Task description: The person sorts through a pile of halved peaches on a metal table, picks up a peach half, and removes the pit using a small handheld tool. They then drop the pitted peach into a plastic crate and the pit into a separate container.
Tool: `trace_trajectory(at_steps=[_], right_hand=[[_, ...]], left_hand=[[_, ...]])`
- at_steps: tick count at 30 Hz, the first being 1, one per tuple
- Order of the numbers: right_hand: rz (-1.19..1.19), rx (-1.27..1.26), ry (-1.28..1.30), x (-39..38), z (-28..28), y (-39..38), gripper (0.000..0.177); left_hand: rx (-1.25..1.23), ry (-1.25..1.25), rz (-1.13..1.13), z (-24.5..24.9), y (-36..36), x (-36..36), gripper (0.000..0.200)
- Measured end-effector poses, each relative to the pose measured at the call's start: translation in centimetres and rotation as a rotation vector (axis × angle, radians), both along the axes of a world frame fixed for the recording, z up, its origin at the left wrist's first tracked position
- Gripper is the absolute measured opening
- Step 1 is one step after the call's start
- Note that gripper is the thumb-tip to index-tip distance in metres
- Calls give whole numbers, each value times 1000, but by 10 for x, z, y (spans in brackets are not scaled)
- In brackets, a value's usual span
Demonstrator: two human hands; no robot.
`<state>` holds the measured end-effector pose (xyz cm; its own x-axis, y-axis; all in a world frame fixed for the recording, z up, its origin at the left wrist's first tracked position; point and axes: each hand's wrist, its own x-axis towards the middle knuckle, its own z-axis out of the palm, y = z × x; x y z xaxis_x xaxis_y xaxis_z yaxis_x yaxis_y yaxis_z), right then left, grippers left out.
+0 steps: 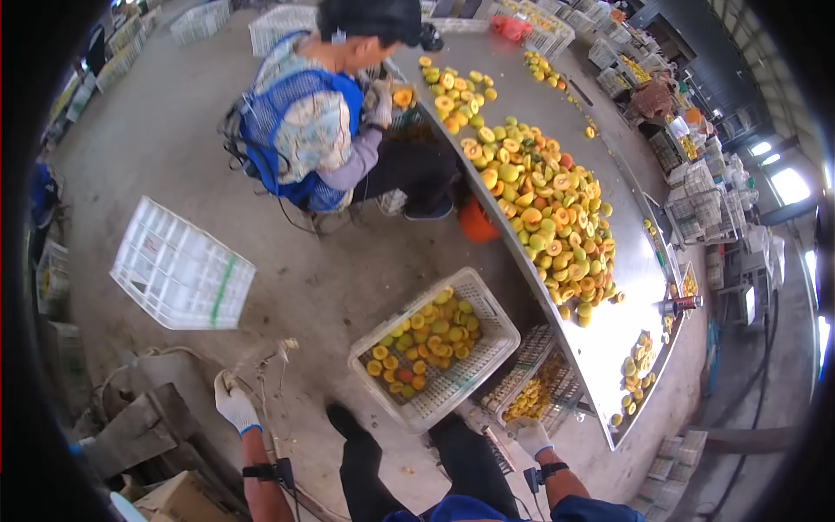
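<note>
near right, the right hand (pixel 531 438) is just beside the low crate (pixel 515 374) under the surface (pixel 633 261); left hand (pixel 235 405) hangs apart; i cannot tell their fingers' grip; tugging could spill fruit (pixel 532 397).

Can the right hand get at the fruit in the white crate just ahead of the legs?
Probably yes: the right hand looks near the white crate, whose top is open, with nothing covering the fruit. It would likely just have to clear the rim.

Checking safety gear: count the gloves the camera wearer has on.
2: one white glove on the left hand, at lower left; another on the right hand, near the table.
</note>
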<state>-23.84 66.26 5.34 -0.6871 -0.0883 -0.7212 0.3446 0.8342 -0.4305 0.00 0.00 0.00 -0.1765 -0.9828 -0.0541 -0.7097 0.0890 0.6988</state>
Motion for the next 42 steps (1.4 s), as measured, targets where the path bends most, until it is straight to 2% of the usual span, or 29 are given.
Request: trace_trajectory(at_steps=[2, 3, 5, 8, 11, 12, 15, 16, 19, 20, 23, 26, 28, 30, 31, 32, 35, 36, 38, 39, 40, 41, 42], right_hand=[[192, -41, 127, 2, -39, -44, 20], [162, -11, 202, -7, 72, -1, 19], [90, -70, 186, 12, 84, -16, 18], [237, -29, 254, 21, 112, -24, 14], [268, -121, 286, 19, 144, -44, 14], [345, -81, 333, 17, 149, -43, 16], [179, -132, 326, 17, 178, -39, 19], [204, -146, 360, 14, 203, -42, 19], [164, -201, 403, -6, 188, 4, 19], [130, -201, 381, -13, 175, 22, 20], [36, -198, 328, -33, 145, 65, 24], [6, -207, 359, -67, 138, 91, 25], [-26, -213, 418, -78, 125, 107, 25], [-174, -238, 338, -86, 130, 121, 24], [-248, -250, 303, -86, 132, 128, 24], [-260, -280, 305, -86, 106, 143, 23], [-379, -282, 155, -72, 118, 168, 24], [-521, -365, 59, -62, 127, 175, 24], [-731, -348, -6, -36, 129, 190, 31], [-635, -324, 32, -20, 112, 208, 31], [-260, -135, 101, -2, 83, 234, 29], [89, 70, 217, 17, 54, 259, 27], [-142, -31, 137, 38, 10, 286, 21]], left_hand=[[53, 37, 183, 16, -26, 3, 28], [104, 224, 173, 100, 19, -11, 27], [86, 431, 145, 161, 16, -1, 25], [-188, 497, -76, 255, 28, -2, 22], [-105, 630, -101, 347, 38, 0, 21], [-120, 674, -99, 371, 45, 0, 22], [-113, 845, -91, 431, 66, -5, 23], [-87, 941, -74, 449, 75, -11, 23], [64, 1074, -14, 487, 102, -16, 20], [131, 1084, 5, 497, 111, -18, 18], [114, 984, 98, 505, 134, -28, 11], [0, 742, 14, 505, 157, -37, 5], [-23, 758, -29, 504, 166, -52, 8], [9, 656, -53, 510, 180, -65, 11], [45, 549, -63, 520, 185, -79, 14], [80, 445, -72, 528, 189, -89, 17], [-242, 4, -346, 499, 169, -94, 21], [-231, -170, -356, 504, 175, -103, 25], [-219, -92, -315, 477, 163, -102, 25], [-216, -50, -292, 459, 155, -103, 25], [-289, 138, -271, 445, 154, -105, 25], [-285, 146, -245, 447, 155, -102, 26], [-287, 165, -200, 453, 153, -105, 26]])
